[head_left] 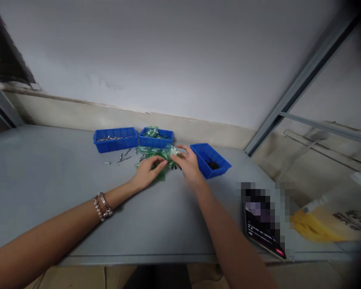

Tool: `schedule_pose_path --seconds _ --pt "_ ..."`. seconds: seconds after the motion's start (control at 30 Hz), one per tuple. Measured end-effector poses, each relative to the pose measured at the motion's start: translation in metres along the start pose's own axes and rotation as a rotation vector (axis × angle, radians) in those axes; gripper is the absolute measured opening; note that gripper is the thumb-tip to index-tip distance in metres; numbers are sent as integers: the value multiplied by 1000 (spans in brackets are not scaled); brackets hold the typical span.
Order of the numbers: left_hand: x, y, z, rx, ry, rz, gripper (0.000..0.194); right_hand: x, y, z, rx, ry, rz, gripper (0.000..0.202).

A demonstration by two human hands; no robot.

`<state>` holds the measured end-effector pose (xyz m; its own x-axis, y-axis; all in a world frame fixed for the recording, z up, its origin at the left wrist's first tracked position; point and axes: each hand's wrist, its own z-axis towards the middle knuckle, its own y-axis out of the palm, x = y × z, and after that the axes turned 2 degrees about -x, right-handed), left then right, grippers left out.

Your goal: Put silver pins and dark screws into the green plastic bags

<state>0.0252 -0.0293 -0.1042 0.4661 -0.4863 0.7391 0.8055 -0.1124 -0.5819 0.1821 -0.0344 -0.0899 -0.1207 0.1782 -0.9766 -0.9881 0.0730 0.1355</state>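
Green bags (pixel 152 151): thin, glossy plastic film, crumpled; piled on a smooth grey tabletop (pixel 72 160).
Left hand (pixel 150 170): placed at the near side of the bags, fingers curled, thumb and fingertip brought close together; whether film is gripped cannot be told.
Right hand (pixel 189 162): placed at the right edge of the bags, thumb and forefinger parted beside the film; whether any is held cannot be told.
Bracelets (pixel 102 206): silver-coloured, one beaded; worn on the left wrist.
Loose pins (pixel 124 159): slender, metallic; scattered left of the bags.
Long bin (pixel 120 145): blue ribbed plastic, rectangular; placed behind and left of the bags, thin metal pieces kept inside.
Middle bin (pixel 156 142): same plastic; placed behind the bags, green film kept inside.
Right bin (pixel 210 173): blue, set askew; placed right of the bags, small dark pieces (pixel 213 165) heaped inside.
Phone (pixel 260 226): flat, glossy, partly pixelated; placed well right of the bags, towards the near edge.
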Motion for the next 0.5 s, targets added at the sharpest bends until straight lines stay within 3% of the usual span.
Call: schedule_pose_path --seconds 0.13,0.3,0.5 --pt "0 0 2 67 -49 -89 40 0 0 0 -14 34 75 40" --pt "2 -3 2 15 -61 -209 34 5 -1 1 -72 94 79 37" --pt "1 -2 2 104 -97 -299 26 8 -1 0 -146 170 33 26"
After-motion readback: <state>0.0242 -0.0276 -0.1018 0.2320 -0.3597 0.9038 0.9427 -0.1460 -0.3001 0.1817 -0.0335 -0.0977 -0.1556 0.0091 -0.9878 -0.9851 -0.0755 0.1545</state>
